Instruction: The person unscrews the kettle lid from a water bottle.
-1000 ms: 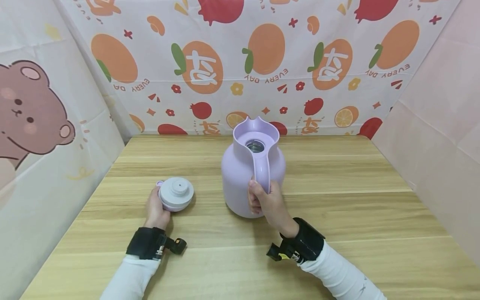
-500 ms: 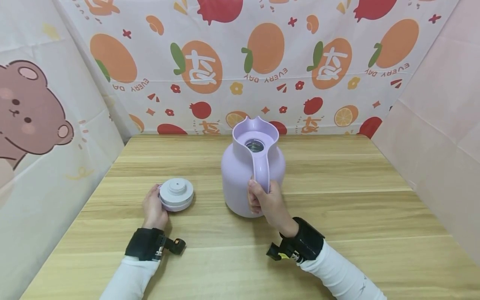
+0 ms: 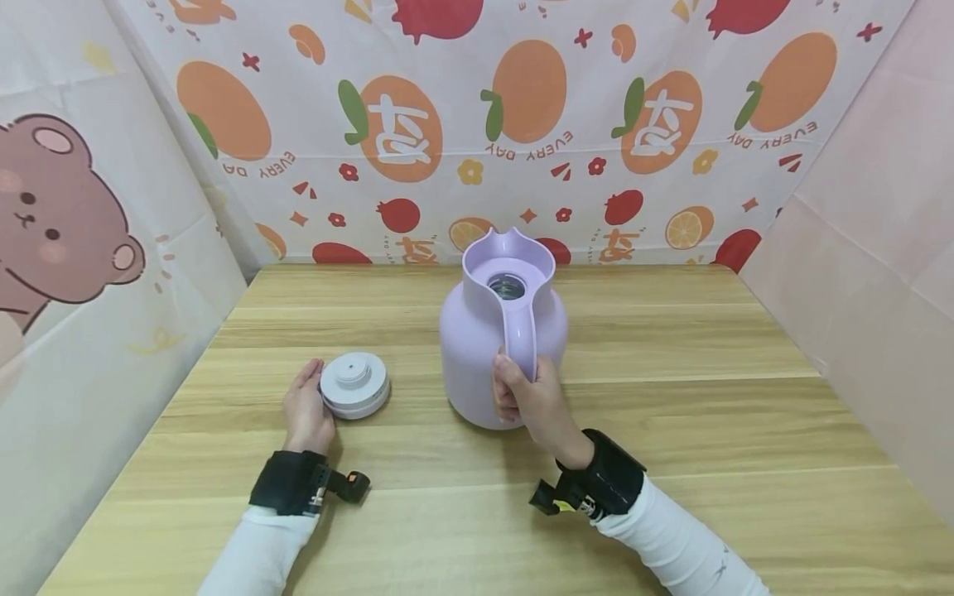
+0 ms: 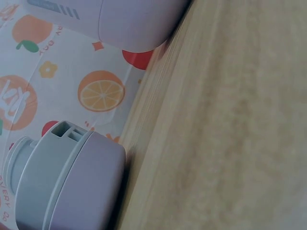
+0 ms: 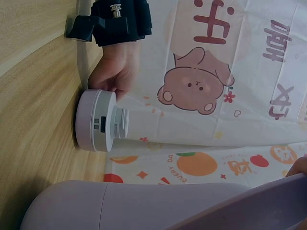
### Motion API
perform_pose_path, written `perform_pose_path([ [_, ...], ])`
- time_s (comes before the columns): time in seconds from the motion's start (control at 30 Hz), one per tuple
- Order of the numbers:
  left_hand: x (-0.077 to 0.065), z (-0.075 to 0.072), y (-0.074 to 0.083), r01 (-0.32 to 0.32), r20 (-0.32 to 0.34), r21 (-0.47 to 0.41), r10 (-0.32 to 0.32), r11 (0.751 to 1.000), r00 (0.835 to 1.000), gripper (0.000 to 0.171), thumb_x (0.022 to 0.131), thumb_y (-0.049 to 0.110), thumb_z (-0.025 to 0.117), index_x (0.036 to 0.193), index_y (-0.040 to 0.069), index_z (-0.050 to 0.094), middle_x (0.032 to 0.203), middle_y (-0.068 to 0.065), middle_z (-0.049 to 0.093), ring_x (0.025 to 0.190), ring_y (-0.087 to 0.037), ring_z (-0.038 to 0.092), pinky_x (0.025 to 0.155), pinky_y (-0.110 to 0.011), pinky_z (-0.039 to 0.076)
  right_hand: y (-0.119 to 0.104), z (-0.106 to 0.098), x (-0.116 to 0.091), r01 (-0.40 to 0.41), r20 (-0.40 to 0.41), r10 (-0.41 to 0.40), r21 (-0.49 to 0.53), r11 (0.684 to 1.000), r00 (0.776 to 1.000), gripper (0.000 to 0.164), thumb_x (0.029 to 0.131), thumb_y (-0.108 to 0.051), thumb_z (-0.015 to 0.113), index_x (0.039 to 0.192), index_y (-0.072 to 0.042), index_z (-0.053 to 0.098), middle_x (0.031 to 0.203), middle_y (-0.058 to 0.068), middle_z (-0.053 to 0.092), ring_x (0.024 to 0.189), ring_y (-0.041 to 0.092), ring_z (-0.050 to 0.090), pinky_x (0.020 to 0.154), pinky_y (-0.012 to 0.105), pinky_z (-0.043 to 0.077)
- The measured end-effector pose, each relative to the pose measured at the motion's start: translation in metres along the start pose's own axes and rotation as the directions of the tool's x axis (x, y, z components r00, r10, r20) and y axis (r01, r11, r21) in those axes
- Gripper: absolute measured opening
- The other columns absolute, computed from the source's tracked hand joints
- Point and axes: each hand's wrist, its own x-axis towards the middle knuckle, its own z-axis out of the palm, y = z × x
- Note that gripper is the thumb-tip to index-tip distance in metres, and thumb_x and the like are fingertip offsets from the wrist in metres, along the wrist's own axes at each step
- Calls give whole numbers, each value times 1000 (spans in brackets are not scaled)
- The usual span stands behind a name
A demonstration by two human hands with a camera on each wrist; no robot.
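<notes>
A lilac thermos jug (image 3: 469, 356) stands upright on the table, its round mouth uncovered. My right hand (image 3: 540, 406) grips the jug's handle (image 3: 520, 331) from the near side. To the left sits the jug's lid (image 3: 354, 385), grey stopper side up and lilac top against the table. My left hand (image 3: 307, 414) lies along the lid's left edge, fingers extended; whether they still touch it is hard to tell. The right wrist view shows the lid (image 5: 93, 120) beside that hand, and the left wrist view shows slots in the lid's (image 4: 81, 182) grey rim.
Both hands work over a wood-grain table (image 3: 671, 430). A fruit-print cloth (image 3: 462, 124) hangs behind its far edge. Pale cloth walls flank the left and right sides, the left one with a printed bear (image 3: 67, 215).
My left fingers have loosened from the lid and straightened beside it. The lid has turned, its small lilac tab now out of sight, and shifted slightly right. My right hand and the jug stay put.
</notes>
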Motion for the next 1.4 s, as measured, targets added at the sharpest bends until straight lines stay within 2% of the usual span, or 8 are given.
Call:
perform_pose_path([
  [0.57, 2, 0, -2, -15, -1, 16, 15, 1000, 1000, 43, 101, 10, 20, 143, 5, 29, 146, -5, 28, 131, -8, 25, 100, -15, 22, 2, -4, 0, 25, 16, -25, -2, 1000, 1000, 35, 89, -20, 48, 63, -1, 36, 50, -3, 34, 39, 10, 30, 37, 23, 24],
  [0.67, 1, 0, -3, -13, 5, 29, 13, 999, 1000, 43, 101, 10, 20, 143, 4, 28, 147, -6, 27, 131, -9, 23, 100, -15, 21, 1, -6, -1, 24, 38, -24, -4, 1000, 999, 35, 89, -20, 47, 63, 0, 37, 49, -2, 35, 37, 11, 32, 34, 24, 27],
  [0.77, 0, 0, -4, -5, 10, 42, 5, 999, 1000, 43, 101, 11, 20, 143, 3, 28, 147, -6, 27, 132, -9, 23, 101, -15, 21, -1, -10, -2, 34, 89, -32, -15, 999, 996, 31, 89, -19, 45, 67, 3, 41, 49, 2, 37, 35, 18, 36, 33, 27, 35],
  [0.93, -1, 1, -1, 28, 34, 69, -30, 997, 999, 43, 102, 15, 21, 144, 7, 26, 148, -3, 25, 133, -8, 20, 102, -16, 17, -4, -18, 0, 82, 176, -82, 8, 997, 981, 15, 86, -13, 42, 80, -2, 50, 53, 4, 44, 42, 23, 48, 46, 32, 47],
  [1.03, -2, 2, 3, 65, 52, 85, -69, 994, 996, 44, 102, 20, 23, 145, 10, 26, 148, -1, 24, 133, -8, 19, 103, -16, 15, -7, -24, 2, 113, 205, -112, 6, 994, 972, 14, 86, -11, 40, 91, -7, 52, 58, 4, 49, 51, 23, 56, 59, 35, 50],
  [1.23, 1, -1, 16, 120, 166, 185, -152, 975, 974, 47, 102, 24, 22, 146, 10, 16, 151, -3, 13, 135, -11, 13, 105, -20, 13, -16, -44, -4, 135, 241, -109, -94, 986, 964, 31, 90, -13, 38, 111, 10, 45, 84, 4, 63, 84, 21, 64, 84, 38, 46],
  [1.33, 3, -7, 26, 118, 245, 237, -177, 964, 953, 48, 102, 24, 18, 146, 8, 10, 152, -4, 6, 136, -13, 6, 106, -22, 11, -21, -58, -9, 152, 227, -112, -164, 975, 967, 32, 93, -16, 41, 117, 3, 49, 99, 3, 63, 96, 18, 59, 87, 34, 45],
  [1.4, 4, -12, 34, 91, 313, 281, -181, 956, 932, 49, 102, 25, 14, 146, 7, 5, 152, -5, 1, 137, -14, 1, 106, -23, 8, -25, -69, -12, 172, 211, -129, -198, 965, 969, 29, 94, -16, 40, 116, -2, 53, 101, 2, 63, 95, 16, 59, 84, 31, 46],
])
